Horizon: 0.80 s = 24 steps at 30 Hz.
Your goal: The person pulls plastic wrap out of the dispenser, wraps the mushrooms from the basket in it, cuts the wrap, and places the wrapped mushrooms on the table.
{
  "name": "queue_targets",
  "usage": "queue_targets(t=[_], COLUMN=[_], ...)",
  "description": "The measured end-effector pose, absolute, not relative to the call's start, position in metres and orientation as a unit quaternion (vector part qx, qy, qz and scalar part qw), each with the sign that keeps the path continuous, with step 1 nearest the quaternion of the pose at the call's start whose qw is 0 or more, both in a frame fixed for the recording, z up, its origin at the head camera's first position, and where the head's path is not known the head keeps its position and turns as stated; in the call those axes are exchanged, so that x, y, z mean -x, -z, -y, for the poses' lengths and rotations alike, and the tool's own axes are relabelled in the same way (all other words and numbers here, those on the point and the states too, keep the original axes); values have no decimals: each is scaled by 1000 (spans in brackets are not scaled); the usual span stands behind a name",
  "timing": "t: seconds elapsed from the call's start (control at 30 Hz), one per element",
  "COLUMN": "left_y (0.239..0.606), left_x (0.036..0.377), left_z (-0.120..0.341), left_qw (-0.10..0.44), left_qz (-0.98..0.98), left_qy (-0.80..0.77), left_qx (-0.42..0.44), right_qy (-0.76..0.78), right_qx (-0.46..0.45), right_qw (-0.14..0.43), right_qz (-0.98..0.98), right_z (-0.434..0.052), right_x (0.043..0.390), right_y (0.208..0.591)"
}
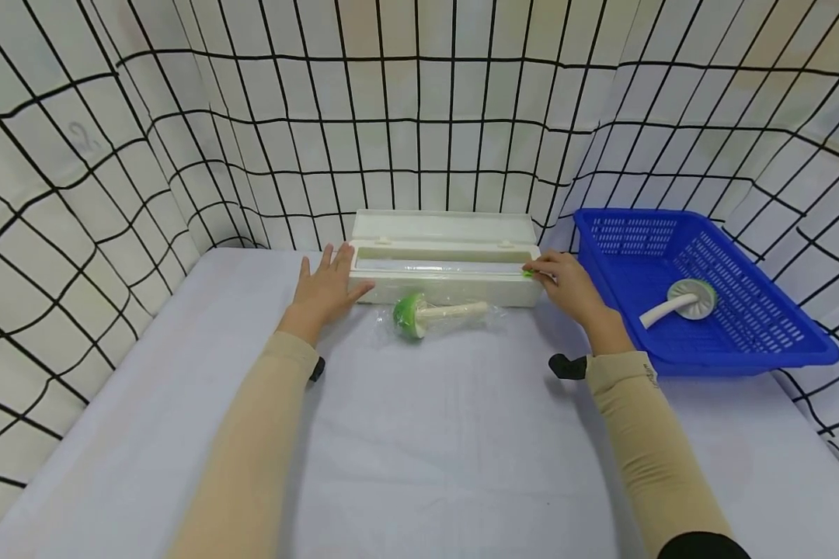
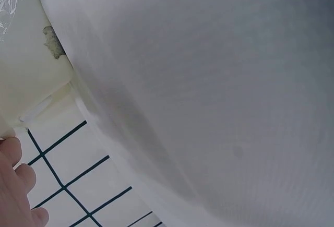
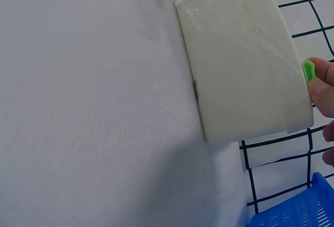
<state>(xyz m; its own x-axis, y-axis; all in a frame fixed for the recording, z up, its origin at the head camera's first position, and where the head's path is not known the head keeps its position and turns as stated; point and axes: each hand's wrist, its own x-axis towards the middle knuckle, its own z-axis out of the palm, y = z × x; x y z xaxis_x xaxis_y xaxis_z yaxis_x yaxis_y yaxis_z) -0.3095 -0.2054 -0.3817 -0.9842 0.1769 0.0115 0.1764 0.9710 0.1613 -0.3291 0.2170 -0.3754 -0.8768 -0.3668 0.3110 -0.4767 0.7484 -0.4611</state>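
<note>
A cream cling-film dispenser box [image 1: 447, 289] stands at the back of the table with its lid open. My left hand [image 1: 327, 286] rests flat against the box's left end, fingers straight and spread; its fingers [image 2: 14, 177] show beside the box corner [image 2: 26, 75]. My right hand [image 1: 558, 273] pinches a small green slider [image 1: 529, 272] at the right end of the box's front rim; the slider [image 3: 308, 71] sits between thumb and finger by the box wall [image 3: 240, 65]. A toy mushroom with a green cap [image 1: 409, 315], wrapped in clear film, lies just in front of the box.
A blue plastic basket [image 1: 776, 341] stands at the right and holds a white toy mushroom [image 1: 680, 301]; its corner [image 3: 297, 211] is near my right hand. White cloth [image 1: 419, 450] covers the table. Grid-patterned walls [image 1: 112, 194] close in the left, back and right.
</note>
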Motion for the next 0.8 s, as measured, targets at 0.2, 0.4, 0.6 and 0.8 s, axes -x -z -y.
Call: queue_targets(t=[0.2, 0.4, 0.6, 0.8], left_y=[381, 378, 377, 380], left_x=[313, 314, 313, 310], left_z=[205, 206, 206, 205], left_qw=[0, 1, 7, 8], left_qz=[-992, -993, -992, -992], left_qy=[-85, -78, -84, -87], left_qx=[-93, -91, -89, -88], right_qy=[-260, -262, -284, -281], right_qx=[-207, -189, -185, -183], right_qw=[89, 84, 112, 118], right_qz=[939, 943, 934, 935], right_z=[-221, -226, -225, -224], right_x=[326, 326, 326, 323], right_y=[368, 367, 374, 380])
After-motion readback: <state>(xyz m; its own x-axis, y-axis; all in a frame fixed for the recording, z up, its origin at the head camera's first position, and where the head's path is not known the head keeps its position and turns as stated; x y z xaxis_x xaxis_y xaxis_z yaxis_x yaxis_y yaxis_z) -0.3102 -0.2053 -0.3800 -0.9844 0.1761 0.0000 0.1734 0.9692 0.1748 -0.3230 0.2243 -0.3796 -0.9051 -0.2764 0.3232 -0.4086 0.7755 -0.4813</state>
